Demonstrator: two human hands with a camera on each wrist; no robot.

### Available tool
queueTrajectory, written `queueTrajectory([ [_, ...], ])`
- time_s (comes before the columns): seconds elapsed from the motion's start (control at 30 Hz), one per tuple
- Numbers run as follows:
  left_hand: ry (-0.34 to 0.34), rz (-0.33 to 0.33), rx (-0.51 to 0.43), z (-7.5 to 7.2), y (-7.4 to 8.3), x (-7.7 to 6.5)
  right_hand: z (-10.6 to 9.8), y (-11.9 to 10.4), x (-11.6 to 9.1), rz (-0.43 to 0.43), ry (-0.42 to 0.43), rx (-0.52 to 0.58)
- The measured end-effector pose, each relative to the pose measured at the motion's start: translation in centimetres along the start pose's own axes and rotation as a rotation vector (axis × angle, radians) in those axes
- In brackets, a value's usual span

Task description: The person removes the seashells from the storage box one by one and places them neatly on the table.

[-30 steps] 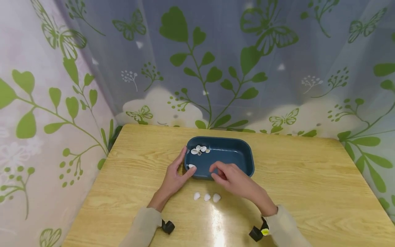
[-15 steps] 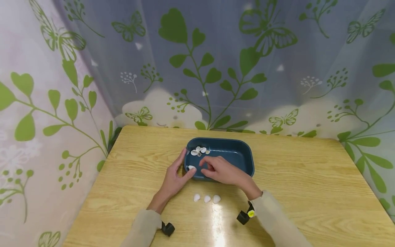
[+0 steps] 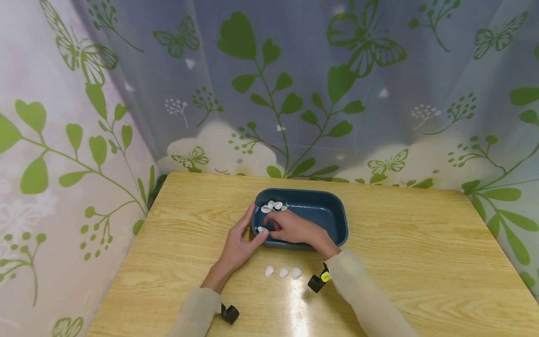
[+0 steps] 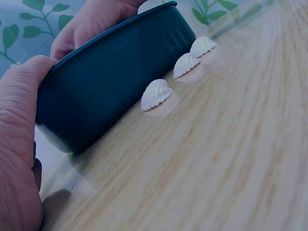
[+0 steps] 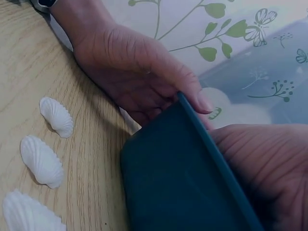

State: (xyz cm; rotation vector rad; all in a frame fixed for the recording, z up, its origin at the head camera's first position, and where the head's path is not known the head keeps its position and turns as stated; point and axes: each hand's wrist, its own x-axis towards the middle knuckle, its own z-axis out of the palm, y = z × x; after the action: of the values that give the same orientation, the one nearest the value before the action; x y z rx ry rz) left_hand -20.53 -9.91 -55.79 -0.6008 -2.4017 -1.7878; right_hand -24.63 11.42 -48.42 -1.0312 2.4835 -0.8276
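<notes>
A dark blue rectangular tub (image 3: pixel 322 213) stands on the table. My left hand (image 3: pixel 237 243) holds its left end, thumb over the near rim and fingers along the outside wall. My right hand (image 3: pixel 296 229) is down inside the tub, thumb and index finger apart and bent toward a white seashell (image 3: pixel 261 229) in the near left corner. A small cluster of seashells (image 3: pixel 271 206) lies in the far left corner. In the right wrist view the tub wall (image 5: pixel 178 178) hides most of my right hand (image 5: pixel 272 168).
Three white ribbed seashells (image 3: pixel 283 272) lie in a row on the wooden table (image 3: pixel 400 262) in front of the tub. A patterned curtain (image 3: pixel 269 93) hangs behind the table and along the left. A black wrist camera (image 3: pixel 316 283) sits below my right sleeve.
My right hand has moved left inside the tub, toward the shell by my left thumb. My left hand keeps its place on the tub, and the shells have not moved.
</notes>
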Motion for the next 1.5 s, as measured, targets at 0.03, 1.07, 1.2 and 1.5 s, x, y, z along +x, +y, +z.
queueTrajectory([
  [0.03,-0.002,0.003,0.0,0.0,0.0,0.0,0.1,0.1,0.1,-0.004,-0.004,-0.003],
  [1.07,0.0,0.02,-0.005,0.0,-0.2,0.0,1.6,1.3,1.5,-0.096,0.031,0.011],
  [1.2,-0.003,0.016,-0.01,0.0,-0.2,0.0,1.6,1.4,1.4,-0.082,0.037,0.023],
  [1.5,0.006,0.015,-0.007,-0.1,-0.1,0.0,1.6,1.0,1.5,0.068,0.064,-0.032],
])
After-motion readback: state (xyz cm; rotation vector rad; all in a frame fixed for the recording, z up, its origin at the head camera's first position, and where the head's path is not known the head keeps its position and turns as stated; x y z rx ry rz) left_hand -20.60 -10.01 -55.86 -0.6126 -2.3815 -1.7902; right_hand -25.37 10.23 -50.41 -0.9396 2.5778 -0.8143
